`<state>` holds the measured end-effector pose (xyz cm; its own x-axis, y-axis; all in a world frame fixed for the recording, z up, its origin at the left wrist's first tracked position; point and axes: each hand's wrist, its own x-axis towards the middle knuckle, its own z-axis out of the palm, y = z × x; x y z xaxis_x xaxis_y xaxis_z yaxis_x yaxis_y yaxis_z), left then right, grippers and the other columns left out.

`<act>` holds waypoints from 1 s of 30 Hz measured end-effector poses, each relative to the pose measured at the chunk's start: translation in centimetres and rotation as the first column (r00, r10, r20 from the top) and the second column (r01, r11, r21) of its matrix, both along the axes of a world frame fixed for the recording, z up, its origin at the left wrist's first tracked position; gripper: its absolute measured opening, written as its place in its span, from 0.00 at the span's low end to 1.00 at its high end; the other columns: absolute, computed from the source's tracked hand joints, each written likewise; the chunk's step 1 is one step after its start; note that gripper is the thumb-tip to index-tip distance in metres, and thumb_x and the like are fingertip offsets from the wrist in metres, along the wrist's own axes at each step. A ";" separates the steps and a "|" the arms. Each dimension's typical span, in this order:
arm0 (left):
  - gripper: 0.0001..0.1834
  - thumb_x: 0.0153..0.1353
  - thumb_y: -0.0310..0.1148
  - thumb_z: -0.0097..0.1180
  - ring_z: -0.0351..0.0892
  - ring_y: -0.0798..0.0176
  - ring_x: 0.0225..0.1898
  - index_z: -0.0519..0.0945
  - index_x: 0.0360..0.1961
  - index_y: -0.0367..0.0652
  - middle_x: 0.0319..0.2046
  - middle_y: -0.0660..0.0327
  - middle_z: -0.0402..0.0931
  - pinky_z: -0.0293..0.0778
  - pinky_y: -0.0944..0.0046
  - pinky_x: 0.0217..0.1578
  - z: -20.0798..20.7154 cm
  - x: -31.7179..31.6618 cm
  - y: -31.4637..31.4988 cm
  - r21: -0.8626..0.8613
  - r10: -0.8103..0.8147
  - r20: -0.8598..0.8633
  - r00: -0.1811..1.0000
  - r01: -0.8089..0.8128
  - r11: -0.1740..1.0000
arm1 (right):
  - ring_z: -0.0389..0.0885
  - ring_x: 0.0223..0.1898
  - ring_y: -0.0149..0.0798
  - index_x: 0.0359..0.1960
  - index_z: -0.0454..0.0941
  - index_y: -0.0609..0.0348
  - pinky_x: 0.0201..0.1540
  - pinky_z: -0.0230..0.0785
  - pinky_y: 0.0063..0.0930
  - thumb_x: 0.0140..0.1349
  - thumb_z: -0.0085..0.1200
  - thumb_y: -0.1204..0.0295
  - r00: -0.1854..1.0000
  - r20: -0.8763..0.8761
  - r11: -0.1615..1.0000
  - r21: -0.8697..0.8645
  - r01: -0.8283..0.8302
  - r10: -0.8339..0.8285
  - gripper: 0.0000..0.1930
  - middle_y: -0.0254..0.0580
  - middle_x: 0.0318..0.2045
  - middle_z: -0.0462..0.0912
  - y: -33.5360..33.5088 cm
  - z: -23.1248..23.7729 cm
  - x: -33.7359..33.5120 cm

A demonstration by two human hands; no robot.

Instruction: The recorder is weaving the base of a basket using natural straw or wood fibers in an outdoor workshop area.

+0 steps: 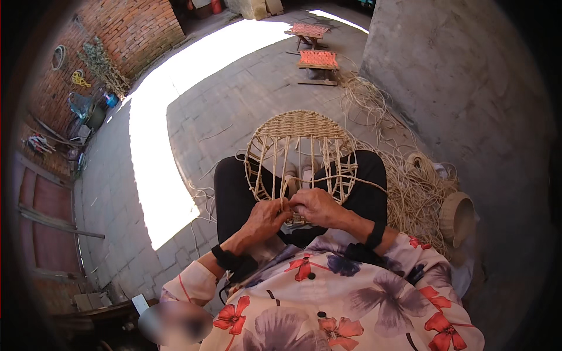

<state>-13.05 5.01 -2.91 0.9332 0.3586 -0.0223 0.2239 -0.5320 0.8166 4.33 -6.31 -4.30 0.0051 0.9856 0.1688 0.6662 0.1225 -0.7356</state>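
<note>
A round frame of twisted straw cord lies across my lap, densely woven at its far end. Its middle is open, with cords strung lengthwise from the far end toward me. At the near part of the frame, my left hand pinches a cord between closed fingers. Just beside it, my right hand is closed too, its fingertips on the cords and nearly touching the left fingers. A loose working cord crosses the frame's right side and runs over my right knee. The exact fingertip grip is partly hidden.
Tangled straw cord is heaped on the floor to my right, beside a round tan container tipped on its side. Two low stools with red woven seats stand ahead. A plastered wall rises at right.
</note>
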 end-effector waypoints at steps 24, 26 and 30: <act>0.07 0.58 0.22 0.61 0.81 0.54 0.31 0.73 0.29 0.36 0.31 0.54 0.80 0.75 0.60 0.33 -0.8 -0.8 -1.3 0.038 0.025 0.205 0.978 -0.034 0.999 | 0.81 0.30 0.55 0.24 0.77 0.59 0.33 0.71 0.48 0.47 0.58 0.72 0.962 0.222 0.978 -0.095 0.186 -0.161 0.05 0.49 0.24 0.81 0.6 1.7 -0.2; 0.07 0.58 0.23 0.61 0.81 0.54 0.31 0.73 0.29 0.36 0.31 0.54 0.81 0.76 0.60 0.32 -0.8 -0.7 -1.4 0.056 0.015 0.209 0.978 -0.027 0.998 | 0.81 0.31 0.55 0.23 0.78 0.58 0.33 0.71 0.48 0.46 0.58 0.72 0.956 0.245 0.968 -0.144 0.203 -0.164 0.05 0.49 0.24 0.82 1.1 1.9 -0.2; 0.07 0.59 0.24 0.61 0.83 0.52 0.31 0.74 0.30 0.36 0.31 0.53 0.81 0.77 0.60 0.32 -0.7 -0.7 -1.3 0.141 -0.031 0.213 0.977 0.001 0.990 | 0.82 0.31 0.55 0.23 0.78 0.58 0.34 0.71 0.48 0.46 0.60 0.69 0.943 0.305 0.960 -0.197 0.200 -0.134 0.07 0.50 0.25 0.82 1.6 1.5 -0.4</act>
